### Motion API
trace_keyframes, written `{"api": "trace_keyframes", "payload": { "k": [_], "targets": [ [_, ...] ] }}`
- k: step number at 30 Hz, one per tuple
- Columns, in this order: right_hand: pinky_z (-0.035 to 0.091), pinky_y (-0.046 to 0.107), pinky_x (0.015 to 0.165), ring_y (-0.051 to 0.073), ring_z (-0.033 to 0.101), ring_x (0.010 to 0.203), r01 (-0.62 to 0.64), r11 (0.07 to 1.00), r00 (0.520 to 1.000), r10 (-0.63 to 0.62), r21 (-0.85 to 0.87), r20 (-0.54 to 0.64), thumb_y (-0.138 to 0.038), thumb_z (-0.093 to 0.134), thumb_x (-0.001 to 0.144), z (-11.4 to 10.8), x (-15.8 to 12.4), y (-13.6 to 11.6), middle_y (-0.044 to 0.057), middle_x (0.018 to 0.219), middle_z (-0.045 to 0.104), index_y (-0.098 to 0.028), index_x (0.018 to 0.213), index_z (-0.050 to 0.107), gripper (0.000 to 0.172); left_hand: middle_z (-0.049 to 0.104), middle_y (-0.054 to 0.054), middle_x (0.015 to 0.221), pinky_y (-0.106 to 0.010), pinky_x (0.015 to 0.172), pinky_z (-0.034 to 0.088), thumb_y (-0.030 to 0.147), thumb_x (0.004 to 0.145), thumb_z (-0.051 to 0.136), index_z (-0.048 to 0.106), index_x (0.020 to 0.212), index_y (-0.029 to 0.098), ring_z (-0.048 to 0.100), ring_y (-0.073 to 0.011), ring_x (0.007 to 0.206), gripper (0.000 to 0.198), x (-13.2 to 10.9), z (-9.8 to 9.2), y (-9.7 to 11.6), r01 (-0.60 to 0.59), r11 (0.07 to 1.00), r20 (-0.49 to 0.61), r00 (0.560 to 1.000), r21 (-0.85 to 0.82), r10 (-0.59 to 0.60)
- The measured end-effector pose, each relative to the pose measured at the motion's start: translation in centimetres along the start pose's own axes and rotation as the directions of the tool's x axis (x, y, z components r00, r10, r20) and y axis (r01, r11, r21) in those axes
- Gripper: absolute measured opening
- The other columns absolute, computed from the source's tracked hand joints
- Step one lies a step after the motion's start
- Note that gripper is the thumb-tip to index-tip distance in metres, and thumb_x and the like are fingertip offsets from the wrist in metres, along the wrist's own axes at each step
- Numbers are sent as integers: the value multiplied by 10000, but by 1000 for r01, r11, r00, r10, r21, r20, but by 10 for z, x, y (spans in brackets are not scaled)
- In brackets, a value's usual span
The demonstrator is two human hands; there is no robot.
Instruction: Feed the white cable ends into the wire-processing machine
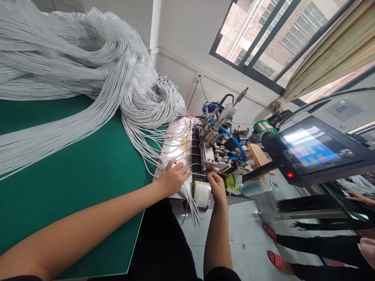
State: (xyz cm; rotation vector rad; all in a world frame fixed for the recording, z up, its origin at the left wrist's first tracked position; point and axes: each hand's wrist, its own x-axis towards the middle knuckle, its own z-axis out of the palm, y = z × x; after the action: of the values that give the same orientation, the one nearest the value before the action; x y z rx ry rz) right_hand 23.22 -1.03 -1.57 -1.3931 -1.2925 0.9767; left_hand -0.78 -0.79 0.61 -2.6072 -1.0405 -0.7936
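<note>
My left hand (172, 178) has its fingers closed on a thin white cable (198, 174), over the white machine base (173, 150). That cable runs right to my right hand (217, 186), whose thumb and finger pinch near its end by the black slotted rail (196, 150). Other cables lie across the rail farther up. Below my left hand, loose cable ends (191, 205) hang past the base's edge. Just right of the rail stands the metal machine (209, 154) with blue air tubes. The tip held by my right hand is hidden.
A large bundle of white cables (108, 89) covers the far part of the green table (96, 164). A tape-like roll (202, 194) sits between my hands. At right are a touchscreen (310, 146), a solder wire spool (265, 128) and another person's legs (316, 242).
</note>
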Motion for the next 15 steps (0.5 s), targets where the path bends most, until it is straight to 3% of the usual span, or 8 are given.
{"api": "trace_keyframes", "payload": {
  "k": [9,15],
  "targets": [
    [282,231,455,100,314,453,-92,981,994,101,168,-46,-493,623,667,14,-4,8,-67,511,362,-212,595,443,342,641,-47,908,-440,902,266,50,705,532,640,1037,219,535,-223,908,388,-1,-2,0,18,1000,-18,1000,-18,-18],
    [320,232,516,116,396,541,-46,995,991,57,92,-121,-469,661,732,-6,-22,10,-27,591,488,-176,665,569,314,644,-43,936,-454,922,254,53,687,539,631,1056,212,534,-231,941,413,-3,0,-2,12,1000,5,1000,-19,-12]
  ]
}}
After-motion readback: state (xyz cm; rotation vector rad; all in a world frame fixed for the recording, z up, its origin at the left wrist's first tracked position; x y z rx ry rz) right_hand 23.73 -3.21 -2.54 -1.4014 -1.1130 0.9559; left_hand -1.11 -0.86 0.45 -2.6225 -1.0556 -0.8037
